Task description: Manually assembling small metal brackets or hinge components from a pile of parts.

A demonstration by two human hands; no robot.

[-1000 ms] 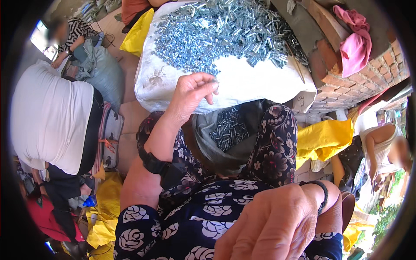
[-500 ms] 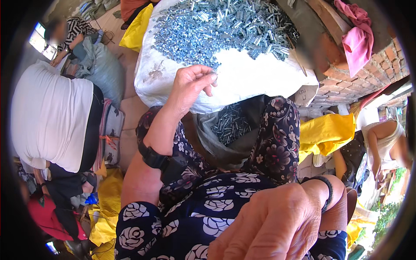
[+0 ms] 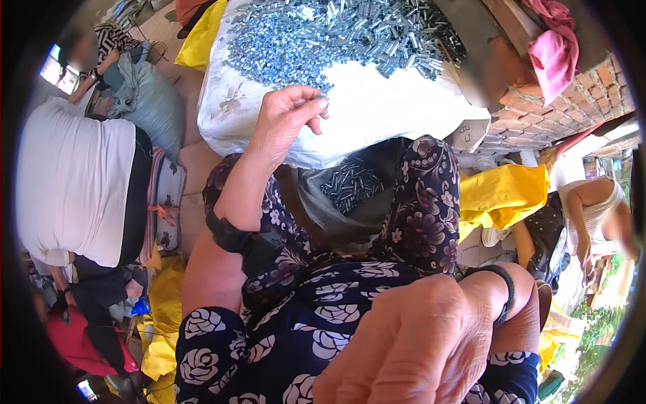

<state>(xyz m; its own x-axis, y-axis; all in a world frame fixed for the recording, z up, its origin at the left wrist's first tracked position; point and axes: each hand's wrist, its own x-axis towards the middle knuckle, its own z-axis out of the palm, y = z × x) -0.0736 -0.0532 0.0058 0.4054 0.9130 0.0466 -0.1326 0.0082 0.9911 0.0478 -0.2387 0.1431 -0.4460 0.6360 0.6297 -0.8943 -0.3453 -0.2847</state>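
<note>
I had a cramped room around me: a brick wall point(image 3: 548, 138) on the right, a person in white point(image 3: 81, 182) on the left, and another person point(image 3: 579, 209) past the yellow sheet point(image 3: 508, 195) by the right knee point(image 3: 427, 188). The biggest thing within reach was the table point(image 3: 397, 108), draped in white, its far part heaped with metal pieces point(image 3: 343, 40), fine bits toward the left, longer ones toward the right. Between heap and near edge lay a bare strip, wider to the right of the left hand point(image 3: 286, 116), giving me room sideways. A bulging grey sack point(image 3: 155, 108), contents hidden, sat well apart to the left. The grey bag point(image 3: 316, 202) sagged between the knees, its mouth open just below the table's near edge, more metal pieces loose inside. The right hand point(image 3: 410, 343) loomed close to me, fingers curled out of sight, so I couldn't tell its grip. The left hand hung over the strip, beside the heap, thumb and forefinger together at the tips; whether they pinched a piece, I couldn't tell.
</note>
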